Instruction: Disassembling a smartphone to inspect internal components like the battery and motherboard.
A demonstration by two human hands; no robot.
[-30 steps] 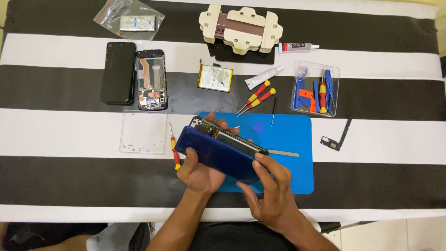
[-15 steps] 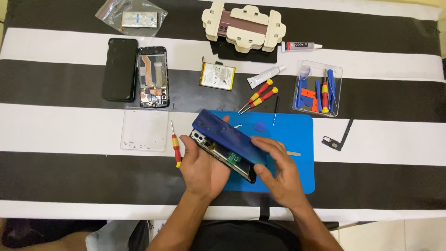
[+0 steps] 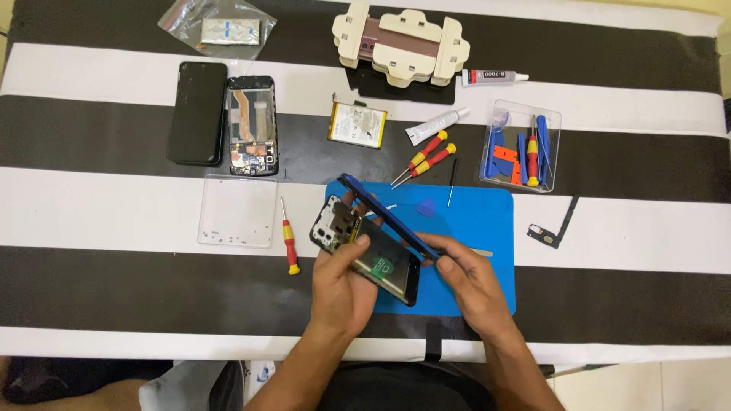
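Left hand (image 3: 343,285) grasps opened black phone body (image 3: 365,251) | right hand (image 3: 468,278) grips blue plastic back cover (image 3: 384,215), hinged up toward 11 o'clock | over blue mat (image 3: 487,228)

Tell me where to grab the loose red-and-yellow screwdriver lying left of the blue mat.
Grip the red-and-yellow screwdriver by its thick handle at the lower end, coming straight down from above with fingers on its left and right sides. It lies flat, nearly vertical in view, thin shaft pointing away, between the clear tray and the blue mat.

Bright, even light — sharp, soft shadows.
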